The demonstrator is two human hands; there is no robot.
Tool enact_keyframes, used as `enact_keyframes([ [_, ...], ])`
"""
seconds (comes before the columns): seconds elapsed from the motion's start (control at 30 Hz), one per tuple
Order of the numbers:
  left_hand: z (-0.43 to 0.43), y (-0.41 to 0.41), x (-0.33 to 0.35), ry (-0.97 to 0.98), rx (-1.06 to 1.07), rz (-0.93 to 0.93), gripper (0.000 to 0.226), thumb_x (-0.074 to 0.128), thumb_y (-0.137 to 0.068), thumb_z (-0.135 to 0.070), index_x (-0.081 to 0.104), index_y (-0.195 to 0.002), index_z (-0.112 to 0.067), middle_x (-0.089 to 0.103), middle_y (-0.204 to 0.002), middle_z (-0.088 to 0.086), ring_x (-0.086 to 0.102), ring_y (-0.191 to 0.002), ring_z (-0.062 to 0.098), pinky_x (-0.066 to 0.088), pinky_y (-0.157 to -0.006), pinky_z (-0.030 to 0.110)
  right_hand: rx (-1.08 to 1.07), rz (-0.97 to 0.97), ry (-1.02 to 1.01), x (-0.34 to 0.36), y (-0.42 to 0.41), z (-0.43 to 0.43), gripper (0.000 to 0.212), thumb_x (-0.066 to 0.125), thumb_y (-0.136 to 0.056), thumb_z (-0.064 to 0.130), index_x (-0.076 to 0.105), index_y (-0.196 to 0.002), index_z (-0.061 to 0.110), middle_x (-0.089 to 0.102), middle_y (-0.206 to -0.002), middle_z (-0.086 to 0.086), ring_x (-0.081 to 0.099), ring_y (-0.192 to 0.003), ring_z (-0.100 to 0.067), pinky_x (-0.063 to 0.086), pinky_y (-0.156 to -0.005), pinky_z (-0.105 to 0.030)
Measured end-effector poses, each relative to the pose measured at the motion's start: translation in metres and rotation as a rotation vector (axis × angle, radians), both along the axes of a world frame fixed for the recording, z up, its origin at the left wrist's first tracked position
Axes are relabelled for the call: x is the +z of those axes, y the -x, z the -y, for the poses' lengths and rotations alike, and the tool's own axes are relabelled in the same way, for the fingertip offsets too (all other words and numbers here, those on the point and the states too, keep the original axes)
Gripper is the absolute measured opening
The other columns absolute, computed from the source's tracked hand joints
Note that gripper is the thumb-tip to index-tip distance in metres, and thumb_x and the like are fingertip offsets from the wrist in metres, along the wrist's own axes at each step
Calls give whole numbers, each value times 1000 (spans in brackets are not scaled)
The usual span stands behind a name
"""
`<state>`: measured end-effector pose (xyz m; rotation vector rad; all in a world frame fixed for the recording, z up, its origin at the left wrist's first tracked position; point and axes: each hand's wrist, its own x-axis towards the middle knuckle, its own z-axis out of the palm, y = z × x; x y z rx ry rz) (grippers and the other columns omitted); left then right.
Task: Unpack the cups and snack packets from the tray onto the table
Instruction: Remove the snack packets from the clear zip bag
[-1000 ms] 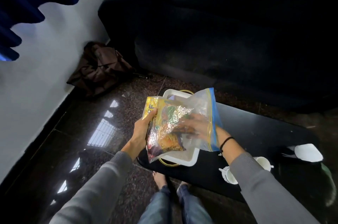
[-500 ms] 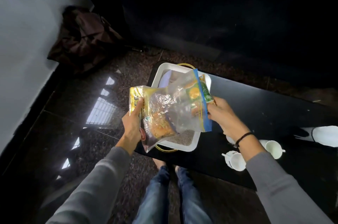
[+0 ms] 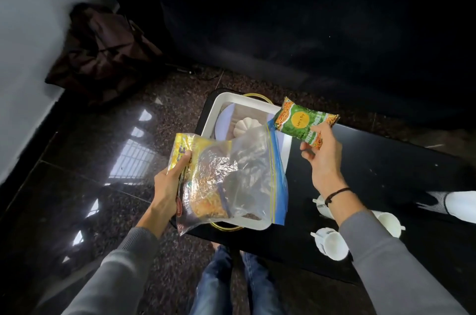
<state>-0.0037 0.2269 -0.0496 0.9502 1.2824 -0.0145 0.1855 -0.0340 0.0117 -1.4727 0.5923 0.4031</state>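
- Green snack packet (image 3: 305, 126) now out of the zip-lock bag (image 3: 239, 180), pinched at its lower edge by the right hand (image 3: 323, 160), held up over the right edge of the white tray (image 3: 246, 101); half a second ago still at the mouth of the bag.
- Right hand: thumb and fingers closed on the green packet, nothing else in it.
- Left hand (image 3: 168, 186): clenched on the left side of the clear bag, held above the near half of the tray, mouth with its blue strip turned toward the right.
- Still inside the bag: a yellow packet (image 3: 181, 153) against the left hand, a foil-silver one near the middle, an orange-brown one lower down; exact count not readable through the crumpled plastic.
- In the tray, beyond the bag: a white ribbed lid-like piece (image 3: 243, 128) on a pale plate; rest of the tray floor hidden by the bag.
- White cups (image 3: 332, 244) already on the black desk (image 3: 386, 175), to the right of the tray, partly hidden by the right forearm.
- Meaning for the task: cups apparently done, first packet free of the bag but not yet set down; likely next, down onto bare desk right of the tray, then back into the bag for the others.
- Risk: bag held by one side only, mouth open, so remaining packets could slide out.
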Motion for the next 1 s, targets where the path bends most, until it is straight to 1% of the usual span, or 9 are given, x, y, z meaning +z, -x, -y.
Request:
enact_keyframes([
  [0.13,-4,1,-2,-26,-20,4,41,92,-61,-47,77,-78,-13,77,-70,7,73,-59,23,58,-52,29,-7,76,45,-11,-17,-19,14,61,-82,32,68,-88,22,71,-75,5,54,-55,-9,39,-44,-20],
  [0.3,-10,7,-6,-6,-64,22,36,90,-67,-44,78,-79,-12,77,-72,8,72,-56,23,58,-52,29,-37,131,74,-25,-35,-31,13,59,-82,33,66,-90,24,68,-80,4,52,-62,-12,38,-45,-21],
  [0.4,-10,10,-10,15,-90,55,39,90,-66,-42,80,-84,-10,78,-79,12,73,-60,26,60,-59,32,82,62,119,-41,-40,-37,14,59,-84,36,71,-78,31,73,-75,12,60,-60,-8,43,-44,-18],
  [0.47,-9,10,-13,27,-96,69,42,90,-64,-43,81,-86,-9,78,-82,14,73,-62,27,61,-62,33,213,-24,185,-57,-39,-39,15,63,-84,41,72,-80,30,73,-77,9,63,-65,-9,46,-47,-20],
  [0.63,0,2,-22,29,-97,82,33,89,-71,-41,83,-88,-13,80,-87,12,75,-70,26,60,-67,35,417,-119,149,-95,-34,-40,26,75,-77,41,76,-92,21,78,-90,1,70,-88,-20,54,-82,-38],
  [0.73,3,-3,-23,24,-82,77,28,88,-71,-39,83,-83,-13,80,-82,11,75,-64,24,59,-55,30,365,-148,9,-106,-36,-38,17,77,-85,28,75,-94,13,78,-86,-6,71,-85,-24,54,-85,-41],
  [0.83,5,-7,-21,25,-75,77,33,87,-73,-38,83,-90,-11,80,-85,12,76,-67,26,60,-55,30,267,-179,-75,-107,-35,-31,25,70,-97,20,74,-113,1,79,-107,-16,74,-102,-31,58,-94,-44],
  [0.93,8,-11,-19,34,-66,65,35,87,-71,-41,82,-88,-10,80,-83,12,75,-65,25,60,-58,30,259,-159,-37,-101,-28,-19,30,65,-100,22,70,-122,1,77,-116,-16,72,-112,-27,54,-104,-42],
  [1.0,11,-15,-18,46,-55,72,36,87,-70,-41,81,-88,-10,79,-81,11,74,-64,26,60,-60,32,235,-120,32,-93,-21,-10,22,65,-100,19,73,-115,6,75,-119,-16,70,-113,-26,53,-106,-39],
])
